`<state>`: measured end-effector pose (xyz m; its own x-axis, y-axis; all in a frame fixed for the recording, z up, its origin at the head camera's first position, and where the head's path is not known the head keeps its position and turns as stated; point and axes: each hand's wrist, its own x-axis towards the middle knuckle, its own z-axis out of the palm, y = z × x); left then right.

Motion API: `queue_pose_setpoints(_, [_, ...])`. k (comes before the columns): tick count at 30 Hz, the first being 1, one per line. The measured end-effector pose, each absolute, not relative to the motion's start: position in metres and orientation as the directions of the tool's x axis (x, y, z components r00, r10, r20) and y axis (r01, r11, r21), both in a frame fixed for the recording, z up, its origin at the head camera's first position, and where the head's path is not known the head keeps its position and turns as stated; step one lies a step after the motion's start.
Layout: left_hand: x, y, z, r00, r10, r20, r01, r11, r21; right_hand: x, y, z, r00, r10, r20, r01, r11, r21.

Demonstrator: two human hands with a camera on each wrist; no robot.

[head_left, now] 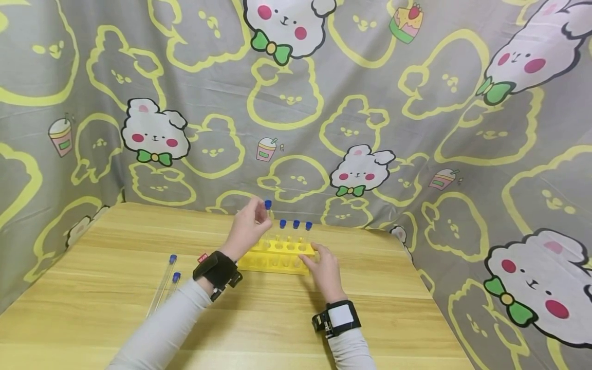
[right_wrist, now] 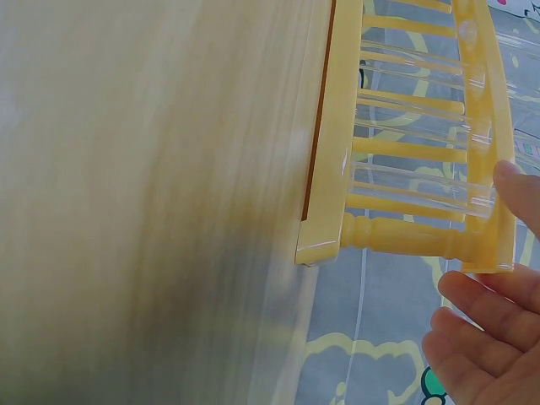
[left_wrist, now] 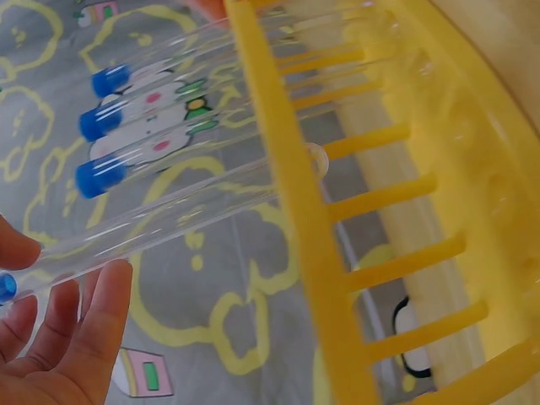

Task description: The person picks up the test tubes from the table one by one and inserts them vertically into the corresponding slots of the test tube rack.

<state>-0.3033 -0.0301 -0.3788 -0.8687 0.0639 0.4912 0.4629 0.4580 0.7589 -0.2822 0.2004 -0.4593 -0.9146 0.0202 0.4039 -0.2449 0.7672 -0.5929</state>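
My left hand (head_left: 247, 228) pinches a clear test tube (left_wrist: 169, 221) near its blue cap (head_left: 267, 204). In the left wrist view, the tube's rounded lower end has just passed through a hole in the top shelf of the yellow test tube rack (head_left: 282, 251). Three capped test tubes (left_wrist: 143, 160) stand side by side in the rack. At the rack's right end, my right hand (head_left: 327, 272) grips the upper shelf, thumb (right_wrist: 519, 194) on one side and fingers on the other.
Two more blue-capped test tubes (head_left: 160, 288) lie on the wooden table (head_left: 259, 329) to the left, partly hidden by the left forearm. A grey patterned curtain (head_left: 222, 92) hangs behind the table and along both sides.
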Motion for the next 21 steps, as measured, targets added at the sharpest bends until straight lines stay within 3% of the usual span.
queue_pose_setpoints(21, [-0.307,-0.025,-0.409,-0.923,0.070,0.380,0.360,0.511,0.780,-0.281,0.200,-0.458,-0.917,0.022,0.398,-0.237,0.773,-0.589])
